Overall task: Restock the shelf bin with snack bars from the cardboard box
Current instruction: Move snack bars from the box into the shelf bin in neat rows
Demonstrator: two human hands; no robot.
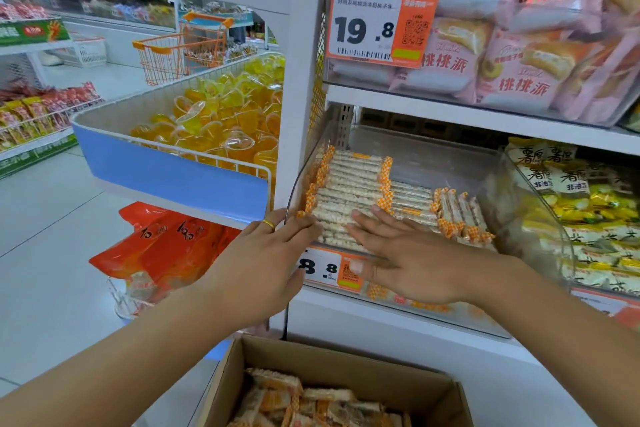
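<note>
- Shelf unit [450,111]: white, w/ pink bagged cakes [512,55] up top; task's tier is the one below.
- Cardboard box [346,360]: open, on the floor right under the shelf front, plenty of snack bars [304,402] loose inside. So restock looks part done, more to move.
- Shelf bin [433,163]: clear acrylic, left side filled w/ a flat stack of bars [353,184], orange-check ends lined up; a few bars standing on edge [460,211] just right of it; back right of bin bare.
- Price tag [332,269]: orange, on bin front lip, partly behind the fingers.
- Left hand [270,253]: fingers straight, flat vs. left end of the stack at the bin's side wall, holding nothing. Gold ring on it.
- Right hand [408,260]: palm down, fingers spread and pressing on the front bars, thumb over the lip; no grip on anything.
- Risks, my read: pushing too hard from the left could shove the stack into the on-edge bars and tip them; pressing down may crack bars or pop front ones over the low lip into the box. Uneven squeeze = row skews.
</note>
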